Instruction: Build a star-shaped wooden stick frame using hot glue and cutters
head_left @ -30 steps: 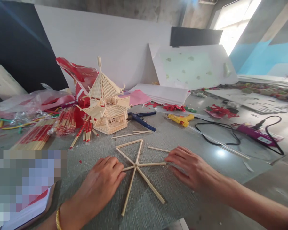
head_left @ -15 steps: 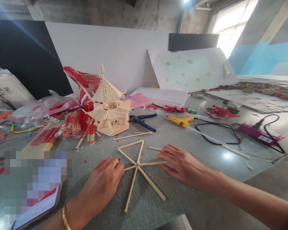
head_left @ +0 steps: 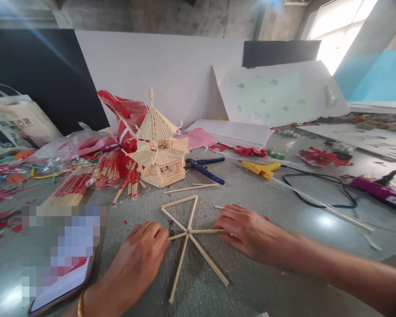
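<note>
A flat frame of thin wooden sticks (head_left: 188,231), joined like spokes with one closing bar at the top, lies on the grey table in front of me. My left hand (head_left: 140,257) rests palm down with curled fingers, its fingertips pinching the end of the left spoke. My right hand (head_left: 242,229) lies on the table at the right spoke's end, fingers bent and pressing that stick. Behind the frame stands a small pagoda model (head_left: 159,145) built of the same sticks. A loose stick (head_left: 191,188) lies between them.
Blue-handled pliers (head_left: 204,169) and a yellow glue gun (head_left: 260,168) with a black cord lie beyond. Bundles of red-wrapped chopsticks (head_left: 86,180) and plastic bags crowd the left. A phone (head_left: 61,288) sits near my left wrist. A purple power strip (head_left: 381,193) is at the right.
My right hand has slid slightly left along the right spoke toward the frame's centre. The camera view shifted a little; the left hand stays on the left spoke.
</note>
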Tool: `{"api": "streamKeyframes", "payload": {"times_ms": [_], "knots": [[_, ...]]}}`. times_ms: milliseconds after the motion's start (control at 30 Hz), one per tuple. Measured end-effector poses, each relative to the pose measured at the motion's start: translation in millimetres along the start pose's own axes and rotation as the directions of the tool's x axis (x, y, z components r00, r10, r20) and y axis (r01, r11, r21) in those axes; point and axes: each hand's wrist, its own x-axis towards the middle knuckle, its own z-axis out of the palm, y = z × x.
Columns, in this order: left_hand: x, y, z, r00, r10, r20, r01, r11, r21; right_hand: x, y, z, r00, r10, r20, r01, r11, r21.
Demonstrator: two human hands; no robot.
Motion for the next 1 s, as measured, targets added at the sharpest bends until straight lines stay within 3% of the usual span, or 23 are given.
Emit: {"api": "streamKeyframes", "payload": {"times_ms": [167,367,500,700,833,900,1000], "knots": [[6,-7,-11.8,0.999,0.045,-0.029,-0.046,0.999,-0.011,7,15,-14,0.999,0.023,-0.024,-0.024,0.999,-0.039],[46,-24,-30.9,0.997,0.073,-0.008,-0.073,0.997,0.004,54,37,-3,1.0,0.006,-0.025,-0.008,0.993,-0.114],[68,-35,-30.6,0.99,0.125,0.069,-0.12,0.99,-0.071,75,45,9,1.0,0.014,0.006,-0.013,0.997,-0.073],[68,-46,-22.8,0.984,0.152,0.089,-0.139,0.981,-0.134,69,46,6,1.0,0.0,-0.006,0.0,0.999,-0.054],[63,-53,-28.9,0.991,0.135,-0.027,-0.137,0.976,-0.167,56,56,-21,0.989,0.139,-0.044,-0.142,0.985,-0.098],[60,-53,-36.8,0.983,0.134,-0.129,-0.155,0.974,-0.165,47,60,-33,0.972,0.229,0.055,-0.221,0.967,-0.129],[55,-49,-50.0,0.942,0.163,-0.294,-0.208,0.97,-0.128,37,60,-44,0.938,0.265,0.223,-0.241,0.962,-0.128]]}}
